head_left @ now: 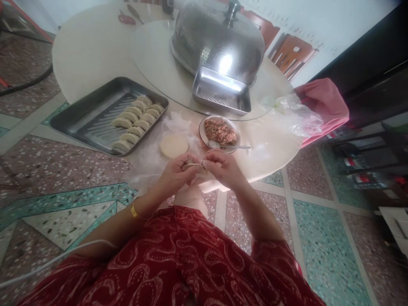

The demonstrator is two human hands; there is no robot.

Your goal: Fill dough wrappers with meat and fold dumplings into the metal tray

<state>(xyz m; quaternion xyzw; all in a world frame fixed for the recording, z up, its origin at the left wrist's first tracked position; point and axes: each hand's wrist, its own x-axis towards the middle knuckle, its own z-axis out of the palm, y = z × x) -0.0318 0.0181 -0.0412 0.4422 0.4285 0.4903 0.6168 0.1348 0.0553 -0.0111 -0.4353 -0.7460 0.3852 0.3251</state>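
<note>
My left hand point(174, 173) and my right hand point(223, 166) meet just off the near edge of the round table, both pinching one pale dumpling point(195, 164) between their fingertips. Its shape is mostly hidden by my fingers. Just beyond my hands lies a stack of round dough wrappers point(174, 145) on thin plastic. To its right stands a small bowl of minced meat filling point(220, 131) with a metal spoon point(232, 146) resting on its near rim. A steel tray point(92, 114) at the left holds several folded dumplings point(137, 122) in rows.
A perforated steel dome cover point(219, 40) sits on a turntable at the table's middle, with a small empty steel tray point(220, 91) leaning before it. Crumpled clear plastic point(295, 112) and a pink cloth point(323, 104) lie at the right edge. Scissors point(126, 18) rest at the far side.
</note>
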